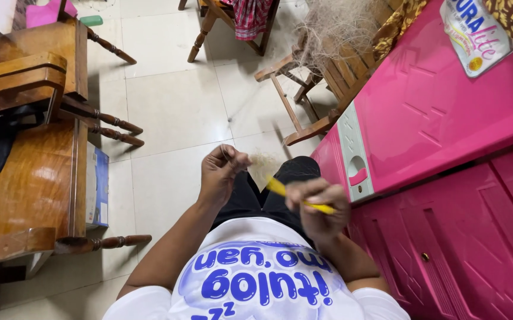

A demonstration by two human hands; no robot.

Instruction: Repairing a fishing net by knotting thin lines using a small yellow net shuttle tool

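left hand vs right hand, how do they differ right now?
The left hand is held further out over the tiled floor, pinching fine pale fibre; the right hand sits nearer the body, beside the pink cabinet. The left hand holds no tool; the right hand grips a yellow tool. Both are bare, with fingers closed.

Left of your grip: wooden table (28, 189), blue box (97, 189). Right: pink cabinet (446, 178). Beyond it: wooden chair (316, 77).

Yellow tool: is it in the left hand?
No, the yellow tool is gripped in the right hand, while the left hand pinches a fine thread by the tuft of fibres.
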